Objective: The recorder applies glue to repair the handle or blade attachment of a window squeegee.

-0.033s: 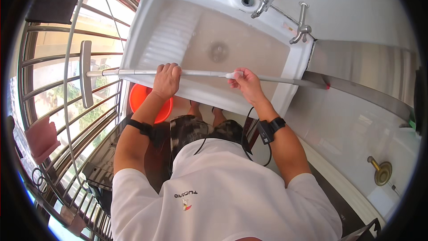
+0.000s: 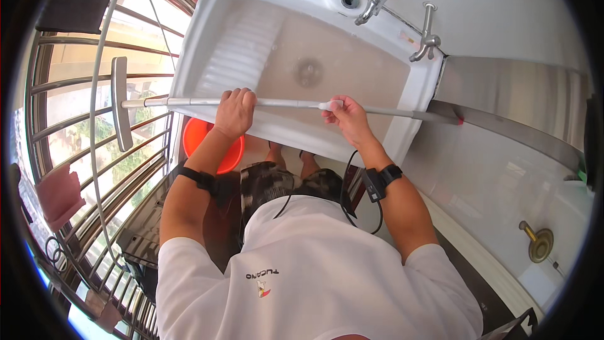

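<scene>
A long metal telescopic pole [image 2: 283,103] lies level across the near side of the white sink [image 2: 327,138]. Its flat grey T-shaped head [image 2: 121,104] points left, in front of the window bars; I cannot tell whether it is a mop or a squeegee. My left hand [image 2: 236,113] is closed around the pole, left of its middle. With thumb and fingers, my right hand [image 2: 350,121] pinches the pole's white collar [image 2: 329,106]. Beyond the collar, the pole's thinner part runs right, past the sink's edge. Cloudy water [image 2: 340,56] appears to cover the drain.
Two metal taps [image 2: 375,0] [image 2: 427,38] jut out over the sink's far right side. An orange bucket [image 2: 228,156] stands below the sink's left corner. Barred windows [image 2: 75,82] line the left, with a hanging grey hose [image 2: 94,119]. A tiled wall [image 2: 491,157] closes the right.
</scene>
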Available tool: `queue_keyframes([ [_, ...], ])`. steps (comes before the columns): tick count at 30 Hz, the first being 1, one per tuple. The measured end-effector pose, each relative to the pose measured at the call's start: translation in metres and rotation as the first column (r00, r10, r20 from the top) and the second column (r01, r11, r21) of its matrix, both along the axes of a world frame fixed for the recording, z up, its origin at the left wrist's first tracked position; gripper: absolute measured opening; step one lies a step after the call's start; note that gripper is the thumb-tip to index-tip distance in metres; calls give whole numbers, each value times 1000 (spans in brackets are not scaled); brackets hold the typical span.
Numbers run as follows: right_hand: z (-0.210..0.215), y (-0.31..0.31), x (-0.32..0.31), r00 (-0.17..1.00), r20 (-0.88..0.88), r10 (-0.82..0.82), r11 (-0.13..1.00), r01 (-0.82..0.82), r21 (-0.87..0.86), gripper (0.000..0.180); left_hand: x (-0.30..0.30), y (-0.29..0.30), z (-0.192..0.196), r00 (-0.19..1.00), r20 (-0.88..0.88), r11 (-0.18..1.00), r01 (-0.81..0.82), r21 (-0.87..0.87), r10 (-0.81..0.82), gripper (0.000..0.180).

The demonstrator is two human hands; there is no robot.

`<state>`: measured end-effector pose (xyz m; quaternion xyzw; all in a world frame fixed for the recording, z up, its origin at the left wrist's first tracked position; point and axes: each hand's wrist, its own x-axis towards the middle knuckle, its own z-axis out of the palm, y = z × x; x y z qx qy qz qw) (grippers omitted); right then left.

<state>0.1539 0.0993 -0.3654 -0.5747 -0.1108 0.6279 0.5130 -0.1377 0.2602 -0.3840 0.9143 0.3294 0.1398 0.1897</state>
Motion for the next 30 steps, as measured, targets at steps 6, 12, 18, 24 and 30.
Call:
queue_keyframes([
  [6, -6, 8, -2, 1000, -5, -16, 1000, 16, -2, 22, 18, 18, -4, 963, -183, 956, -230, -182, 197, 14],
  [12, 0, 20, -15, 984, 179, -15, 999, 20, -26, 19, 25, 22, -10, 922, -338, 939, -272, -212, 191, 18],
  [18, 9, 39, -33, 864, 499, 69, 997, -78, -3, 15, 20, 15, -20, 935, -285, 947, -269, -174, 212, 16],
  [24, 9, 36, -30, 691, 701, 177, 978, -206, -43, 15, 17, 13, -26, 960, -185, 961, -238, -142, 210, 14],
  [30, 11, 38, -37, 552, 824, 131, 969, -246, 10, 11, 18, 14, -27, 962, -182, 967, -225, -119, 202, 15],
])
